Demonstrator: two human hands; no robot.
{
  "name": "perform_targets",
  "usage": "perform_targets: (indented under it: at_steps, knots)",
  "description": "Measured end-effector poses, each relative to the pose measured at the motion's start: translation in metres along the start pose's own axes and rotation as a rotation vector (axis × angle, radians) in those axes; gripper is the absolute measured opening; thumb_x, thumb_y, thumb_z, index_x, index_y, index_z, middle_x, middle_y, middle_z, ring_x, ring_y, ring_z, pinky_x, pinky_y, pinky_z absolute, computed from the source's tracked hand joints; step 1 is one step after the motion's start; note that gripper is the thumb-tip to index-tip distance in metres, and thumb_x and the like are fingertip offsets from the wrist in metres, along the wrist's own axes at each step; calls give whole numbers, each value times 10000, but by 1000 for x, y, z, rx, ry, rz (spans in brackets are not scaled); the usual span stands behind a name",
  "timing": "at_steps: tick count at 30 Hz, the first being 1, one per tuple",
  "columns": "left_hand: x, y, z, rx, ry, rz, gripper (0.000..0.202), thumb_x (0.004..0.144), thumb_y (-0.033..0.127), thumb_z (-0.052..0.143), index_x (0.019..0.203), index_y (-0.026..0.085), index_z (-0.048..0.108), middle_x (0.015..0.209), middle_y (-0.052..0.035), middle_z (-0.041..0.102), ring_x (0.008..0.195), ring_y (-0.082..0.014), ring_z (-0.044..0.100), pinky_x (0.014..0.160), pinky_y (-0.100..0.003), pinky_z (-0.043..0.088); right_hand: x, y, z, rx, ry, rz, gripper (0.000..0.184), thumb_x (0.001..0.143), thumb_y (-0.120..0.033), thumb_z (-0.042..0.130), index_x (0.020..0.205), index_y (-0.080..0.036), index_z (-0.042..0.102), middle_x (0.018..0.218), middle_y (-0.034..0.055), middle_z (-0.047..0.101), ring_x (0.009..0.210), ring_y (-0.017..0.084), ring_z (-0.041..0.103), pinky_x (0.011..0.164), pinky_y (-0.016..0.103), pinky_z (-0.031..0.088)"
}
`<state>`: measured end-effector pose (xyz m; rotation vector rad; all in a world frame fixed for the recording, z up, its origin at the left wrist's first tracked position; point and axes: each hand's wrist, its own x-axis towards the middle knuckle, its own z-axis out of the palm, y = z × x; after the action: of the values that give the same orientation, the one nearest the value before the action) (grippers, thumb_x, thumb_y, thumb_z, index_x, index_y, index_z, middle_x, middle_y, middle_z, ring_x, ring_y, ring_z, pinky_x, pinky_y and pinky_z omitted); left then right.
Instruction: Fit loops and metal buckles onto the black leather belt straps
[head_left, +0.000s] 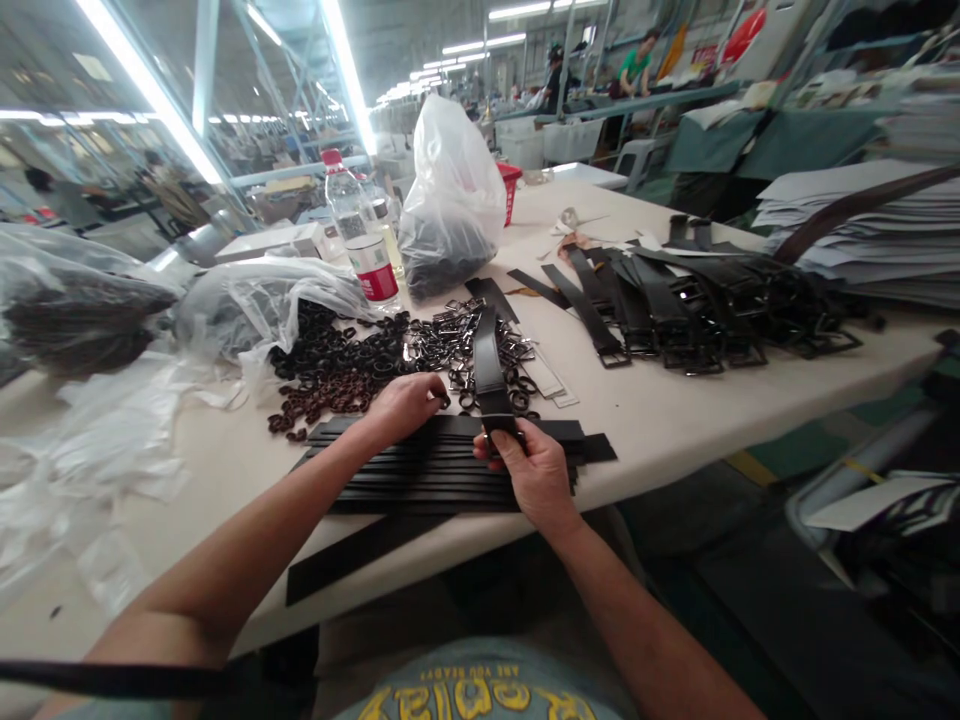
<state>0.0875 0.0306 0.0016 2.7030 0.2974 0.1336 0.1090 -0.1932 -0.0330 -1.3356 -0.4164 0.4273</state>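
My right hand (531, 472) is closed round the near end of a black belt strap (487, 365) that runs away from me over a heap of metal buckles (457, 345). My left hand (405, 405) is curled shut at the edge of that heap, pinching something too small to make out. Both hands rest over a stack of flat black straps (420, 470) lying across the table's near edge. A pile of dark brown loops (330, 365) spills out left of the buckles.
Finished belts with buckles (675, 300) lie in a row at the right. A water bottle (360, 235), a clear plastic bag (450, 200) of dark parts and more bags (75, 310) stand behind and left. Paper stacks (870, 230) sit far right. Other workers are far back.
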Motion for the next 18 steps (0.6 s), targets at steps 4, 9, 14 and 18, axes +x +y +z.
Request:
perform_targets:
  at_steps: [4, 9, 14, 18]
  knots:
    - [-9, 11, -7, -410, 86, -128, 176, 792, 345, 650, 814, 172, 622, 665, 7, 637, 639, -153, 656, 609, -248, 488, 8, 1, 2, -21, -12, -22, 376, 846, -548, 665, 891, -175, 674, 812, 67, 765, 690, 189, 737, 583, 250, 576]
    - [-31, 27, -12, -1066, 98, -236, 318, 649, 375, 822, 766, 150, 630, 740, -1, 678, 666, -126, 672, 598, -206, 487, 13, 1, 2, -85, -19, -85, 332, 879, -507, 635, 862, -177, 671, 776, 63, 758, 671, 189, 731, 590, 255, 570]
    - [-48, 35, 2, -1067, -14, -221, 332, 663, 415, 805, 813, 138, 700, 733, -23, 715, 611, -113, 632, 596, -219, 510, 10, 3, 0, -61, -47, -137, 319, 901, -500, 616, 911, -187, 679, 853, 62, 766, 697, 193, 734, 621, 266, 576]
    - [-51, 38, 14, -987, -25, -192, 319, 678, 440, 771, 785, 147, 703, 692, -12, 703, 594, -121, 615, 587, -225, 511, 9, 5, -3, -74, -134, -161, 308, 917, -485, 608, 968, -195, 700, 891, 52, 758, 728, 196, 731, 665, 276, 575]
